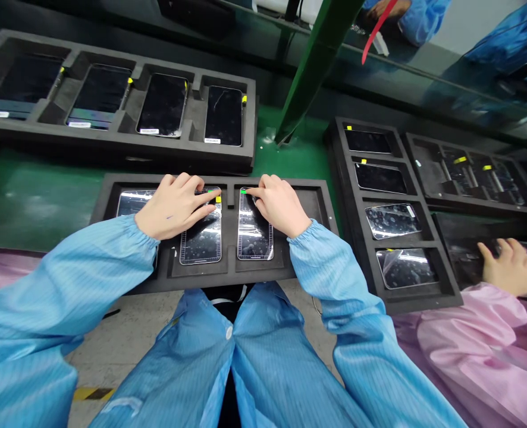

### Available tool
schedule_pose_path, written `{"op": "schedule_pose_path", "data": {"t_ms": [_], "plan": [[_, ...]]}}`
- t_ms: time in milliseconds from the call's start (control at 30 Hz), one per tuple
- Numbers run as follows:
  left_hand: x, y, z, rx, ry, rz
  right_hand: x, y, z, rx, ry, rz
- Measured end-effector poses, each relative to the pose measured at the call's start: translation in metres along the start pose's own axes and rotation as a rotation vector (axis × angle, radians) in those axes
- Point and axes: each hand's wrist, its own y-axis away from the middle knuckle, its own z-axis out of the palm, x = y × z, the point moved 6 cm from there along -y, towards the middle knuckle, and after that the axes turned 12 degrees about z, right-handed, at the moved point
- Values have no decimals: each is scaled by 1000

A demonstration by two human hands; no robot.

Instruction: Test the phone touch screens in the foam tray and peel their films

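Two phones lie side by side in a black foam tray (pixel 229 261) in front of me. My left hand (pixel 178 205) is over the left phone (pixel 201 241), index finger stretched to its top edge near a yellow tab; its thumb is extended and nothing is held. Over the right phone (pixel 255 235) is my right hand (pixel 279 202), its index finger pointing at a green mark at the phone's top left, the other fingers bent. It holds nothing that I can see. Another phone (pixel 134 201) sits at the tray's left end, partly hidden by my left hand and sleeve.
A foam tray (pixel 156 145) with several phones stands behind on the left. Another (pixel 406 241) is at the right, with a further tray (pixel 460 202) beyond. A green post (pixel 310 71) rises behind. At far right is a co-worker's hand (pixel 508 267) with a pink sleeve.
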Motion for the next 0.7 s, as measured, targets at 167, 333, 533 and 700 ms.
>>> {"op": "schedule_pose_path", "data": {"t_ms": [167,333,533,700], "plan": [[-4,8,-2,-23,-23,-24,1,1,0,-9,-7,4],[-12,21,-2,-43,-27,-65,3,2,-1,0,-6,18],[-21,33,-6,-36,-11,-116,13,4,-3,-8,-7,55],[-19,40,-13,-7,74,-108,23,8,-4,-15,-4,84]]}}
